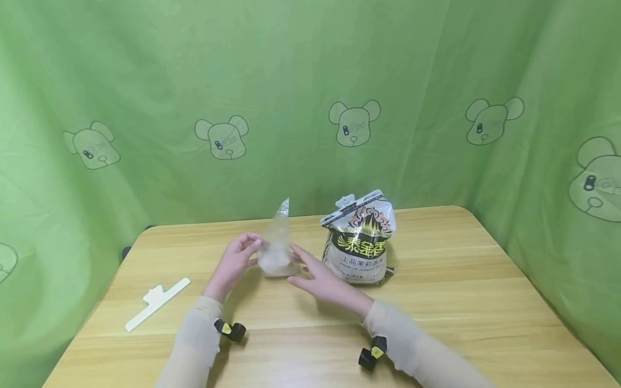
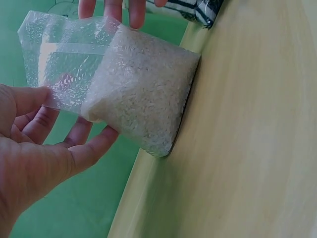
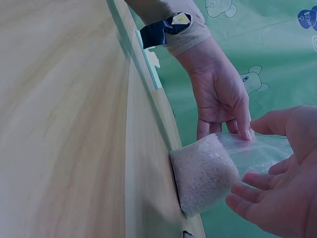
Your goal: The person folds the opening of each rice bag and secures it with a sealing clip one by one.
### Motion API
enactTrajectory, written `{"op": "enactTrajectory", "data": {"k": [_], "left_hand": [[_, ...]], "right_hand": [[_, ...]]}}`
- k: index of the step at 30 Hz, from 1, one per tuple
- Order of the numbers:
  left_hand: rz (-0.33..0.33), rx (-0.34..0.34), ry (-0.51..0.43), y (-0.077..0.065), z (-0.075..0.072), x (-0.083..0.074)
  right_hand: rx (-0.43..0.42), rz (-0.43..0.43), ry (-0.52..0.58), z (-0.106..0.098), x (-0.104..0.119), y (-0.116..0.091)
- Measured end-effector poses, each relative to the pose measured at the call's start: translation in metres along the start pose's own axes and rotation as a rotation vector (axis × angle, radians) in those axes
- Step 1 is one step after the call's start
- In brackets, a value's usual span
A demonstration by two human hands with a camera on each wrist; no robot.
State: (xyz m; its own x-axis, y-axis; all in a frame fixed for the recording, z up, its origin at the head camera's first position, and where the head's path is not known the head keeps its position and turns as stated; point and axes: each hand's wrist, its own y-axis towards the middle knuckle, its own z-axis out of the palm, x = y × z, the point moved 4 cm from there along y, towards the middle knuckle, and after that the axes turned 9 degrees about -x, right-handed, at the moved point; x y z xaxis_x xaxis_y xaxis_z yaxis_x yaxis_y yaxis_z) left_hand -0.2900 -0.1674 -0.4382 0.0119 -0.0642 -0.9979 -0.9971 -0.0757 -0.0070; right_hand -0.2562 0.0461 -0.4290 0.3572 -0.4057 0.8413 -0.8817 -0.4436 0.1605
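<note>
A small clear plastic bag of rice [image 1: 276, 261] stands upright on the table, its unfilled top rising to a point. My left hand [image 1: 240, 251] pinches the bag's left edge between thumb and fingers; the left wrist view shows the thumb [image 2: 32, 98] on the clear plastic above the rice. On the other side is my right hand [image 1: 316, 274], its fingers spread and loosely bent beside the bag. In the right wrist view those fingers [image 3: 252, 191] lie close against the bag; whether they press on it I cannot tell.
To the right stands a large printed jasmine rice bag [image 1: 359, 253], its folded top held by a white sealing clip [image 1: 345, 201]. Another white clip [image 1: 157, 303] lies at the table's left. A green curtain [image 1: 291, 108] hangs behind the wooden table [image 1: 436, 302].
</note>
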Motion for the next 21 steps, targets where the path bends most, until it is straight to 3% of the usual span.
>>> {"op": "enactTrajectory", "data": {"k": [21], "left_hand": [[-0.007, 0.053, -0.023, -0.006, 0.020, -0.001]], "right_hand": [[-0.003, -0.012, -0.031, -0.020, -0.003, -0.022]]}}
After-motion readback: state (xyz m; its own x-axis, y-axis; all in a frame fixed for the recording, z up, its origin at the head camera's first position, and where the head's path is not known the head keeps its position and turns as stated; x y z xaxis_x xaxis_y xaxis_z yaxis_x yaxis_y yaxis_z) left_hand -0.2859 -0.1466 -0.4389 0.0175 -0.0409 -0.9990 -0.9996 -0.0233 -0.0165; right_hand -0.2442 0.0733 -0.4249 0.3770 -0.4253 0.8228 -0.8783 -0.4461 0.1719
